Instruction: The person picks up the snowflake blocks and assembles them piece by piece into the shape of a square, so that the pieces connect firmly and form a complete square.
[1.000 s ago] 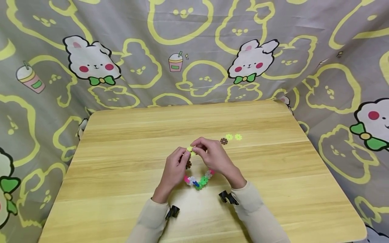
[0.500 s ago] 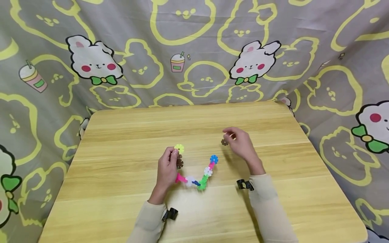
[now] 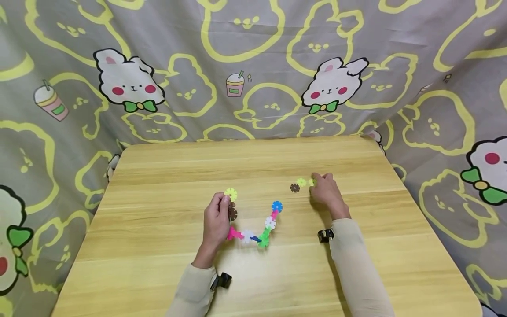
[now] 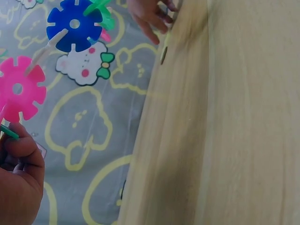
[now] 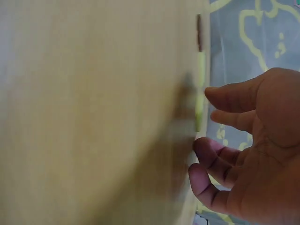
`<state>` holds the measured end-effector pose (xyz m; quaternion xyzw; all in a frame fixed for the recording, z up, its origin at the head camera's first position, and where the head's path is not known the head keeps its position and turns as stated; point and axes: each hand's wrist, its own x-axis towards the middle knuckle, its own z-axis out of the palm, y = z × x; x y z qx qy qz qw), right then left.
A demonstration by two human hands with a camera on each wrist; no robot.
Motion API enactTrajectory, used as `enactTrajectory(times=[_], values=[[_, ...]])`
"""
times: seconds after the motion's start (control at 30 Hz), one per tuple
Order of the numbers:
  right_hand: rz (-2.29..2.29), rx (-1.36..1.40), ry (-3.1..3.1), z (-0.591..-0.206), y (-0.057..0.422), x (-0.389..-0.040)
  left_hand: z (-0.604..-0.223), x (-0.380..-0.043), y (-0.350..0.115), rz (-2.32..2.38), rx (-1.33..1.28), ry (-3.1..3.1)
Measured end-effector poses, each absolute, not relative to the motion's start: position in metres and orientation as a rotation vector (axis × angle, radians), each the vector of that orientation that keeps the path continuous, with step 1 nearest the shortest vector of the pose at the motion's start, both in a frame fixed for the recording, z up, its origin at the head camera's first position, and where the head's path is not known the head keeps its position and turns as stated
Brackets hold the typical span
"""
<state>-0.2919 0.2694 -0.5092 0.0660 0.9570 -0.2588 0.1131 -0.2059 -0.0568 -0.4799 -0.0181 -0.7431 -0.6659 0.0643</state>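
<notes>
My left hand [image 3: 215,220] pinches a chain of slotted snowflake discs by its yellow disc [image 3: 230,194]. Below that hang brown discs [image 3: 233,214], then pink, white, dark blue and green discs [image 3: 263,241], curving up to a light blue disc [image 3: 277,206] at the free end. The left wrist view shows a pink disc [image 4: 33,86] and a blue disc [image 4: 61,37] of this chain. At the right, my right hand [image 3: 328,193] reaches down over a loose yellow disc [image 3: 311,182], partly covered by the fingers. The right wrist view has thumb and fingers apart beside it.
Left of the right hand, another loose yellow disc [image 3: 301,182] and a brown disc [image 3: 295,188] lie flat on the wooden table [image 3: 158,264]. A patterned curtain [image 3: 182,26] hangs behind the table and along both sides.
The two hands have come apart; the left keeps the chain and has drifted left. The right has let go of it and moved right to the loose discs, ending over the farthest yellow one.
</notes>
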Motion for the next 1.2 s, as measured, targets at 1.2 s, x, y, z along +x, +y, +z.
enactTrajectory(times=[1.2], values=[[-1.43, -0.309, 2.867, -0.479, 0.185, -0.259, -0.471, -0.2, -0.054, -2.041, -0.064, -2.227]])
